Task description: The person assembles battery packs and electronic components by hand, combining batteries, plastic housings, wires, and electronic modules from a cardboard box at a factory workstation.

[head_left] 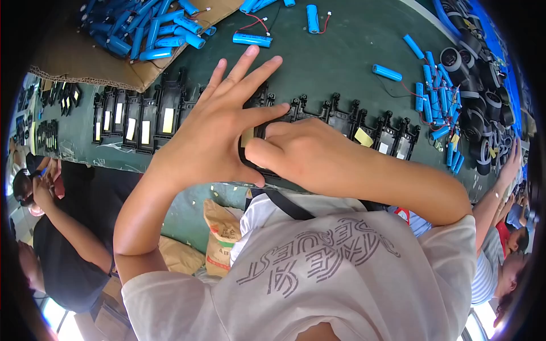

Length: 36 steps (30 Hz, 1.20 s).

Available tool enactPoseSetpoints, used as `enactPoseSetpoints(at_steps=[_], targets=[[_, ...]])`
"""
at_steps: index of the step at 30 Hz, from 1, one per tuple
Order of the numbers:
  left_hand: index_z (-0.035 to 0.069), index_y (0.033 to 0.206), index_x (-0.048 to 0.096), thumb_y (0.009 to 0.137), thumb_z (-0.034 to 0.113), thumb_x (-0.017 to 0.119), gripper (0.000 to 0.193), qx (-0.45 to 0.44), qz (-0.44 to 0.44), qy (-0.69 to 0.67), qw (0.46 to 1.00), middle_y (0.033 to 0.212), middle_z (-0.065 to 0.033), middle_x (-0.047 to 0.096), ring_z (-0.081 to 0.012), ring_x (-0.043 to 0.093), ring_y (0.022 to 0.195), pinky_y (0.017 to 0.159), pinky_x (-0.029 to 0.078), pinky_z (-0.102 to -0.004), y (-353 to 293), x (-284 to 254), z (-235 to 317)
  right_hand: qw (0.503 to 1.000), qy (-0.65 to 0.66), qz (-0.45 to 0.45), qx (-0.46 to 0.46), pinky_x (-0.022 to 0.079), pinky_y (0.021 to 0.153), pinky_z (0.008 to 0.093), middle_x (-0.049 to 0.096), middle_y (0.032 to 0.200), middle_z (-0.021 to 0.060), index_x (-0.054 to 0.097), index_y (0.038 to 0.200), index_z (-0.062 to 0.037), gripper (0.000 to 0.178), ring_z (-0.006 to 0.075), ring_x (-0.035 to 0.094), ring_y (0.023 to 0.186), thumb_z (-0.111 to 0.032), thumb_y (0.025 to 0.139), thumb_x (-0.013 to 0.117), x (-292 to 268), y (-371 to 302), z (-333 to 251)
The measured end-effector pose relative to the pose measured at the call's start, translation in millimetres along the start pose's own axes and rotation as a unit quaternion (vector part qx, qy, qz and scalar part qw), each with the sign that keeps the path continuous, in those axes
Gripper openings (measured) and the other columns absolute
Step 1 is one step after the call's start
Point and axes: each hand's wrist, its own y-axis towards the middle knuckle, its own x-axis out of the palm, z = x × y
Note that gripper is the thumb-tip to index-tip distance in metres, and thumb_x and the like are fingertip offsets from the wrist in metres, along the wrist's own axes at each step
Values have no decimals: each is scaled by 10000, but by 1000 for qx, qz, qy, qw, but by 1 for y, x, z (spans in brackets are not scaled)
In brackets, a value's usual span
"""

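My left hand (pixel 213 131) lies over a row of black plastic housings (pixel 270 102), its fingers spread wide and holding nothing. Close beside it, my right hand (pixel 310 153) is closed, thumb and curled fingers pressed down at one housing between the two hands. Whatever the right fingers grip, if anything, is hidden. A pale yellow strip (pixel 246 136) shows on that housing in the gap between my hands. More housings (pixel 168 108) stand to the left with yellow strips stuck in them. To the right, another yellow strip (pixel 363 137) sits askew on a housing.
Blue cylindrical batteries with wires (pixel 156 28) are heaped on cardboard (pixel 102 73) at the far left. Other batteries (pixel 435 94) cluster at the right, by black round parts (pixel 472 74). A single battery (pixel 252 40) lies beyond my left fingertips. Other people sit at both sides.
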Motion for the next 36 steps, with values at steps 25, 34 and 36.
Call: enactPoseSetpoints(at_steps=[25, 34, 36], targets=[[65, 1181, 621, 448, 301, 848, 803, 12, 7, 18, 1000, 1406, -170, 410, -409, 219, 1389, 1108, 127, -578, 32, -6, 41, 834, 304, 249, 388, 492, 674, 241, 558, 811, 13, 381, 903, -82, 347, 100, 561, 793, 114, 687, 568, -88, -156, -50], [12, 901, 647, 629, 33, 745, 290, 147, 11, -8, 989, 985, -89, 553, -305, 529, 988, 822, 447, -408, 97, 49, 69, 810, -101, -81, 572, 527, 690, 385, 633, 876, 109, 579, 923, -37, 276, 293, 598, 919, 6, 663, 663, 9, -283, -110], [11, 876, 644, 641, 25, 734, 252, 149, 2, 5, 989, 977, -84, 554, -300, 532, 967, 809, 448, -401, 101, 53, 71, 781, -102, -38, 615, 531, 700, 387, 633, 897, 100, 617, 925, -41, 288, 277, 576, 971, -9, 648, 688, 15, -292, -115]])
